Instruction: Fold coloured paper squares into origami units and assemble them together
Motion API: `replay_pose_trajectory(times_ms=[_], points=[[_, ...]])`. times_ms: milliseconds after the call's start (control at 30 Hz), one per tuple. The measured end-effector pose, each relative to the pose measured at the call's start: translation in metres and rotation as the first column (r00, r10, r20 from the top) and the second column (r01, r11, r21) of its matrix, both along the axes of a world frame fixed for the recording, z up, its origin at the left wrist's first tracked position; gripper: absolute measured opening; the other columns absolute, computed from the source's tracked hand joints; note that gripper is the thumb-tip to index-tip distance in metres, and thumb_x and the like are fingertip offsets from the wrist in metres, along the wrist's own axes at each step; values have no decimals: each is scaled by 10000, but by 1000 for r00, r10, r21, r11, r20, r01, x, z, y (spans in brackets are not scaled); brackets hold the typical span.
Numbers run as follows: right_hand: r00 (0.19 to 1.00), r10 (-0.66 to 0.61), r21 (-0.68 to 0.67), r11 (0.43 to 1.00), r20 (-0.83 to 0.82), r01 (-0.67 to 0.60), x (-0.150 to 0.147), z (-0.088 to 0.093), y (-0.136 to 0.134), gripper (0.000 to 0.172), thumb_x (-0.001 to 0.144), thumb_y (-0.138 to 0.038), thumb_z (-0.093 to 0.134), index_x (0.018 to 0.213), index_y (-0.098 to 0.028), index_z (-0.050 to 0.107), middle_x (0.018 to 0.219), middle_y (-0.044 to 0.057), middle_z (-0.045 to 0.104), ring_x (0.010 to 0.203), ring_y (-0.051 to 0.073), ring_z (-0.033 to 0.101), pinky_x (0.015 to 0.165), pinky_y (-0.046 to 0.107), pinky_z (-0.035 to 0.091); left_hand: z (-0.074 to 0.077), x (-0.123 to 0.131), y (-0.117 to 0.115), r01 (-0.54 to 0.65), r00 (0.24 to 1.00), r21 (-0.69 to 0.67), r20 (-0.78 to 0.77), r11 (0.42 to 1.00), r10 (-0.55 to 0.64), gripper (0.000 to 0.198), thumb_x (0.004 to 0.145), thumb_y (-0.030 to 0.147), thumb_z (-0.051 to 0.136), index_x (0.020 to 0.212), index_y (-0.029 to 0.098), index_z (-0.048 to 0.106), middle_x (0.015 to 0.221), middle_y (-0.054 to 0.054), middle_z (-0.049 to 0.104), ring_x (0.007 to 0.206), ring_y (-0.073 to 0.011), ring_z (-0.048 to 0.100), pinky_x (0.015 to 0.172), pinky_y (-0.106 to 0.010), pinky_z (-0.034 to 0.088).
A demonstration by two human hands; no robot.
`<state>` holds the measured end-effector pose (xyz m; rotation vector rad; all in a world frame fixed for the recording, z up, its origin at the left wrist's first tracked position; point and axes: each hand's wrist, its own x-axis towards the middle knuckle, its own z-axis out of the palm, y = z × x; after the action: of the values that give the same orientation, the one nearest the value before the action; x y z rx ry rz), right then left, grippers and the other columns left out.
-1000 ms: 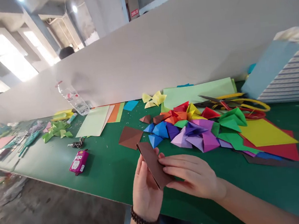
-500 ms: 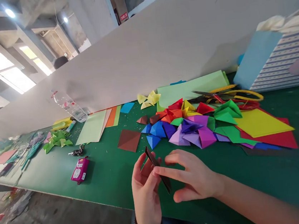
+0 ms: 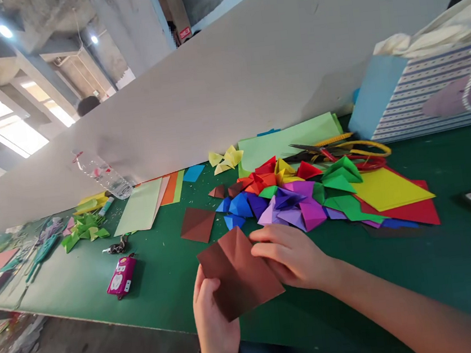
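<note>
Green table (image 3: 442, 272), white partition (image 3: 249, 73) behind, concrete ceiling (image 3: 48, 22); left hand (image 3: 213, 320), right hand (image 3: 292, 256): fingers grasping brown paper sheet (image 3: 238, 273).

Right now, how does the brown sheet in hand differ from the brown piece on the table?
The held brown sheet is gripped off the surface by the left hand and right hand; the loose brown piece lies flat on the green table, untouched. The held brown sheet is tilted toward the camera and looks larger; the loose brown piece sits farther off. Both are brown, four-cornered and creased.
</note>
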<state>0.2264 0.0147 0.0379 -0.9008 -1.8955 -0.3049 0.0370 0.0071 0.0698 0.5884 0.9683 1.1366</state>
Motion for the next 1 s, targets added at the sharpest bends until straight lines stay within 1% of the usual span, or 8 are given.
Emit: replay_pose_trajectory(times_ms=[200,367,500,600,700,800,900,1000], points=[[990,115,-183,978,82,-98,-3,6,2,323,863,-109,457,1126,-235,595,1049,71,651,872,143,622,668,247,469,1,-12,6,-89,988,-95,-136,991,76,477,669,165,740,1105,312,616,987,18,722,975,-202,676,789,-287,552],[979,201,-369,914,45,-170,1,11,5,303,770,-42,526,926,-239,697,966,45,674,858,146,638,713,260,493,-2,-22,-1,34,993,-70,-112,997,-42,515,703,243,742,1198,281,603,1083,-49,697,1022,-245,660,814,-315,553],[904,353,-598,681,-239,-424,10,19,5,339,744,22,535,881,-232,713,876,-4,696,866,118,643,728,212,506,-10,-32,-6,137,974,-15,-177,990,-138,583,791,304,677,1342,332,489,1127,-39,679,1033,-229,645,819,-301,536],[874,364,-695,536,-323,-480,17,24,5,223,775,-76,634,902,-237,722,927,-6,692,847,116,642,713,205,512,-21,-38,-6,232,888,97,-427,968,-170,502,760,303,722,1246,287,599,1096,-66,688,1023,-242,640,846,-305,521],[924,293,-776,512,-245,-368,22,19,6,73,783,-235,708,844,-256,743,1064,14,647,804,113,636,696,223,512,-33,-42,-5,436,640,249,-761,864,-103,265,740,273,730,1004,247,739,1118,-100,680,1078,-290,604,957,-398,479],[953,258,-810,518,-156,-273,24,10,7,30,764,-288,732,769,-262,745,1021,9,612,708,99,608,601,215,486,-44,-44,-6,650,387,314,-921,692,54,250,799,227,643,1018,303,738,1311,-65,591,1246,-325,492,1076,-532,356],[948,295,-840,478,-123,-258,25,5,7,54,773,-231,708,764,-270,743,905,-6,609,665,93,586,543,201,454,-50,-45,-7,818,310,287,-950,498,38,341,859,185,561,1131,349,685,1289,-25,618,1287,-296,474,1133,-552,265],[935,345,-873,427,-84,-236,27,9,4,219,765,-90,624,796,-274,739,1001,-6,637,634,73,579,538,194,461,-55,-45,-7,853,293,273,-956,445,27,395,888,185,522,1225,365,622,1294,-16,616,1310,-284,455,1159,-539,213]])
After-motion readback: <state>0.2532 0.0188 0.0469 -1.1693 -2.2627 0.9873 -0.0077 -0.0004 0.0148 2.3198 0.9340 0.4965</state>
